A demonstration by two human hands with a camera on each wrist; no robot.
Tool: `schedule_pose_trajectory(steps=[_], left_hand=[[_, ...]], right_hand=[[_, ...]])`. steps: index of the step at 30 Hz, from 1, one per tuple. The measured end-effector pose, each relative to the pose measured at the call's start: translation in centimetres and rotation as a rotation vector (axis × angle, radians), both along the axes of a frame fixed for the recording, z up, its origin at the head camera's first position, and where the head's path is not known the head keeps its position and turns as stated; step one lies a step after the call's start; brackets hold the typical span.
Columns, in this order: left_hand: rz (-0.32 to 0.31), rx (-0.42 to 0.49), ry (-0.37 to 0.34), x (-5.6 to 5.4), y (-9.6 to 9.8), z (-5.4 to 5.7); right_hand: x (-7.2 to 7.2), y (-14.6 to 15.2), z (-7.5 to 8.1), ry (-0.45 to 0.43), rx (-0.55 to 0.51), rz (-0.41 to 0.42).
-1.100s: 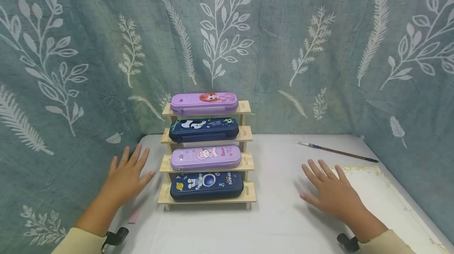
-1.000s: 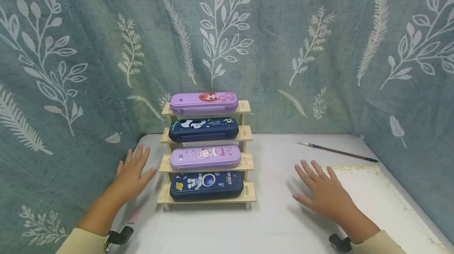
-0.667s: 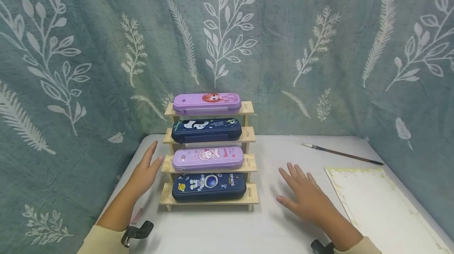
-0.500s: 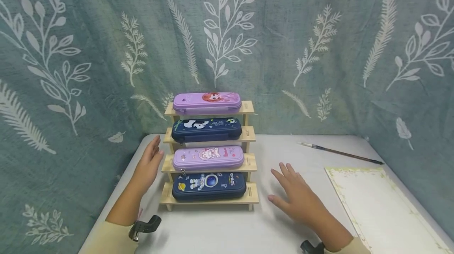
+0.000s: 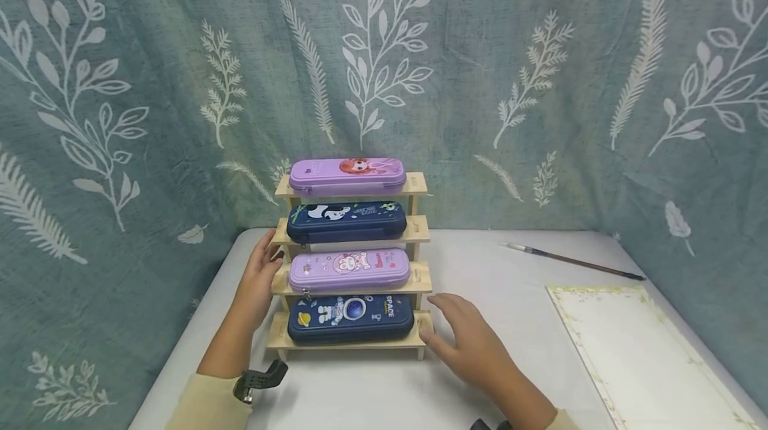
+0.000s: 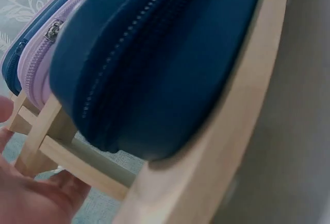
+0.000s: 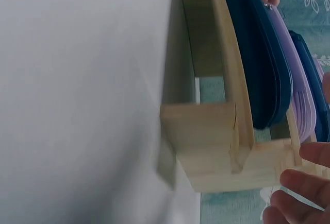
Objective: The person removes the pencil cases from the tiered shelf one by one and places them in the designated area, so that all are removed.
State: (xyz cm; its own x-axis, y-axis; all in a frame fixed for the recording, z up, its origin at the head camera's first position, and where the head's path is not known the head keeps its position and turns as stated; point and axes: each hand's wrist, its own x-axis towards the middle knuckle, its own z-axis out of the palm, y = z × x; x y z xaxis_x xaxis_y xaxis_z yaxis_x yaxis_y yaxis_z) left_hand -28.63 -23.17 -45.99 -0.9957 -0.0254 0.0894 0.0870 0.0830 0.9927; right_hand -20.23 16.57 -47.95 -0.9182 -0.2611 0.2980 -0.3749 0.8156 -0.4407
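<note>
A stepped wooden rack (image 5: 425,227) carries a zipped pencil case on each of its tiers. From the top down come a purple case with a red-haired girl (image 5: 336,173), a navy panda case (image 5: 342,215), a lilac bunny case (image 5: 348,269) and a navy astronaut case (image 5: 324,331). My left hand (image 5: 255,290) is at the rack's left side, fingertips right at the wooden frame. In the left wrist view its fingers stand beside the side posts. My right hand (image 5: 471,343) reaches to the lower right end, fingers spread beside the wood; the right wrist view shows them parted.
A paintbrush (image 5: 570,260) lies on the white tabletop (image 5: 480,253) at the back right. A bordered sheet of paper (image 5: 648,350) lies in front of it. Patterned curtain fabric (image 5: 450,83) stands behind the table and at both sides.
Both hands have moved inward from either side to the rack, the left to its left edge and the right to its lower right end. The cases stay on their tiers.
</note>
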Motion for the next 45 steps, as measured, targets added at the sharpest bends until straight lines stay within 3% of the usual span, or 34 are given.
schedule_pose_trajectory(steps=[6,13,22,33,39,45], left_hand=[[-0.015,0.035,-0.036,0.3,0.1,-0.6],[-0.043,-0.002,-0.076,0.8,0.3,-2.1],[0.012,-0.036,-0.18,1.4,0.6,-2.6],[-0.023,0.035,-0.085,0.9,0.7,-3.5],[-0.03,0.032,-0.086,0.9,0.9,-3.7],[-0.009,-0.001,-0.095,1.2,0.8,-3.6]], right_hand=[[0.0,-1.8,-0.2,-0.098,-0.069,0.01],[-0.1,-3.0,-0.6,-0.087,-0.12,-0.001],[0.2,-4.7,-1.3,-0.11,-0.203,-0.038],[-0.1,-6.3,-1.4,-0.12,-0.227,-0.092],[-0.4,-6.6,-1.7,-0.146,-0.251,-0.14],[-0.7,-6.9,-2.1,-0.162,-0.27,-0.129]])
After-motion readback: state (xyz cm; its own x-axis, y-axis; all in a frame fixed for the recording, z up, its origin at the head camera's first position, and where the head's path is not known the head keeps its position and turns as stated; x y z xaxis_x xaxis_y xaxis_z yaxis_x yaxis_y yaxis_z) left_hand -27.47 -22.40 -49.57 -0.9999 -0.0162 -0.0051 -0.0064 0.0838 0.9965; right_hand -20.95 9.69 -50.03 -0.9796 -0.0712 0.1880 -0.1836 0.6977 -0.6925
